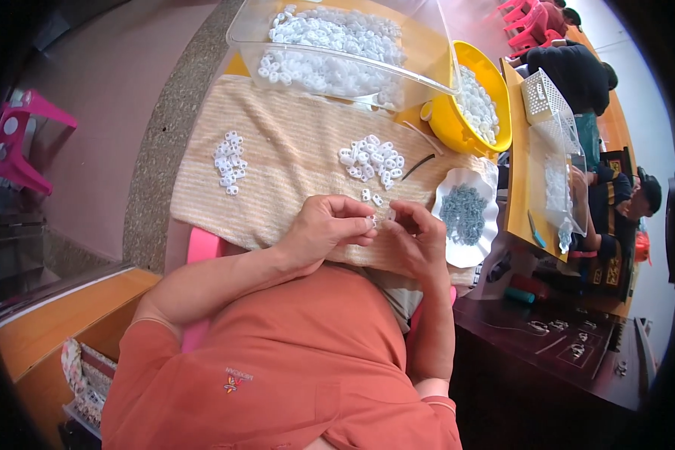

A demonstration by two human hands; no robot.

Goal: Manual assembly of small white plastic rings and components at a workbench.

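Observation:
My left hand (pixel 330 221) pinches a small white plastic piece (pixel 373 220) between thumb and fingertips. Close by it, my right hand (pixel 418 236) has thumb and forefinger together on something small and pale that I cannot make out. Two loose white two-holed pieces (pixel 371 197) lie on the striped cloth (pixel 277 150) just beyond my fingertips. Farther out is a loose heap of the same white pieces (pixel 371 157). To the left sits a smaller cluster of them (pixel 230 163). Right of my right hand stands a white wavy-rimmed dish (pixel 484 251) of small grey-blue parts (pixel 463 214).
A clear bin (pixel 427 79) full of white pieces stands at the back, beside a yellow tub (pixel 506 124) of more. A black strip (pixel 418 166) lies on the cloth. Other people (pixel 570 75) sit at a table on the right; a pink stool (pixel 22 142) is far left.

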